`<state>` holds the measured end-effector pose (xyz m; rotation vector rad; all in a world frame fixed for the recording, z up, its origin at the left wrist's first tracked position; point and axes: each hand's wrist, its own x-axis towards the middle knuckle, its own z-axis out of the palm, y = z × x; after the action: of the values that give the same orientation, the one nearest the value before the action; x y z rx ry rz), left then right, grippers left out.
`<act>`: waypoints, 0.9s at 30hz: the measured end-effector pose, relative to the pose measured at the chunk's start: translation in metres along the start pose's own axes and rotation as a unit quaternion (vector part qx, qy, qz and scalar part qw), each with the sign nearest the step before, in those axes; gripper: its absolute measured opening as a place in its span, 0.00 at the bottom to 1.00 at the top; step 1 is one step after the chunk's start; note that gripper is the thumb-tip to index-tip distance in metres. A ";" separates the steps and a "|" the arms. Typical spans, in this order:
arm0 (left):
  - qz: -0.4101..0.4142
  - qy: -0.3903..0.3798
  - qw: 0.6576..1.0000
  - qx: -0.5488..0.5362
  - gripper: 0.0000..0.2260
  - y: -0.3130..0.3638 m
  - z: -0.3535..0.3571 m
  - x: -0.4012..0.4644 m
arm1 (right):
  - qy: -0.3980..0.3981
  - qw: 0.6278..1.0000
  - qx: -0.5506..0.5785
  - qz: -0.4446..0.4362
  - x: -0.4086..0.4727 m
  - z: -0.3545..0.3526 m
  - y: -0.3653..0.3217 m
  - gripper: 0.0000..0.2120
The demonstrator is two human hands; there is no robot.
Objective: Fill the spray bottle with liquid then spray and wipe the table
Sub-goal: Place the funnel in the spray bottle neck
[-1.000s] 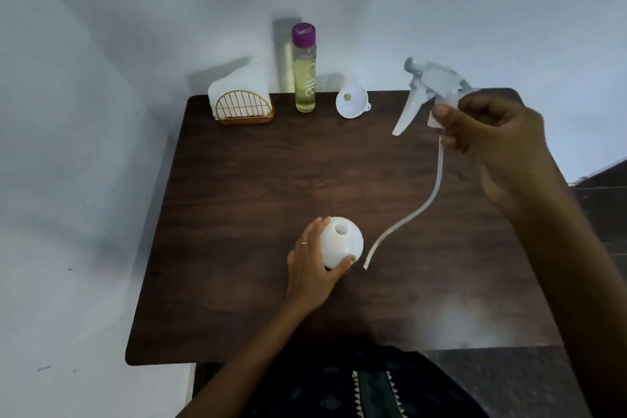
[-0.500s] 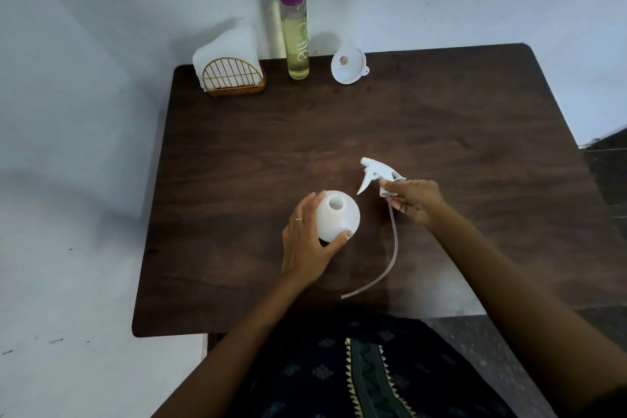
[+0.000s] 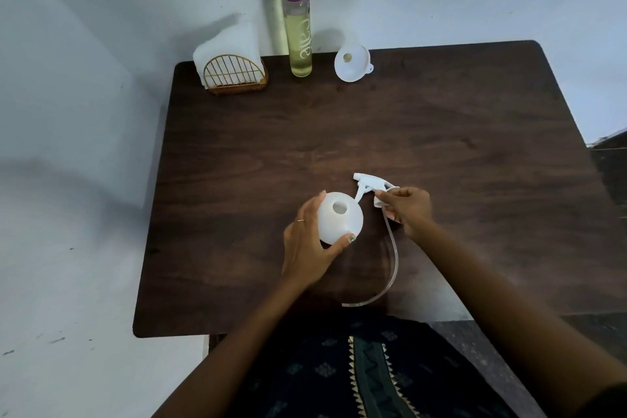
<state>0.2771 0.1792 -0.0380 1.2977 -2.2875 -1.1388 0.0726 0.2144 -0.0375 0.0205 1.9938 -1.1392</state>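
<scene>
A white round spray bottle (image 3: pixel 340 218) stands uncapped on the dark wooden table (image 3: pixel 441 132), its mouth open upward. My left hand (image 3: pixel 310 248) grips it from the left side. Just to its right lies the white trigger sprayer head (image 3: pixel 371 184), its clear dip tube (image 3: pixel 390 268) curving toward the table's front edge. My right hand (image 3: pixel 409 209) pinches the sprayer head at its collar. A tall clear bottle of yellow liquid (image 3: pixel 299 30) with a purple cap stands at the back, next to a white funnel (image 3: pixel 353 63).
A gold wire holder with white napkins (image 3: pixel 232 61) sits at the back left corner. Pale walls close in at the left and behind the table. The table's front edge lies near my lap, with dark patterned fabric below it.
My right hand has brought the sprayer head down from the air at the right and set it on the table beside the bottle. My left hand stays on the bottle.
</scene>
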 end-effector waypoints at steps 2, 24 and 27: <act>-0.002 -0.013 1.000 -0.003 0.40 0.000 -0.002 -0.001 | 0.001 1.000 -0.007 0.003 -0.004 -0.002 0.000 0.13; -0.106 -0.006 0.985 -0.134 0.28 0.044 -0.022 0.246 | -0.053 0.979 -0.086 -0.175 0.114 0.045 -0.164 0.07; -0.102 -0.008 0.985 -0.138 0.32 0.052 -0.017 0.287 | -0.051 0.963 -0.119 -0.236 0.133 0.064 -0.191 0.21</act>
<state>0.0949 -0.0486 -0.0270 1.4353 -1.9530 -1.4784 -0.0478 0.0081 -0.0053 -0.6578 2.0869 -1.1474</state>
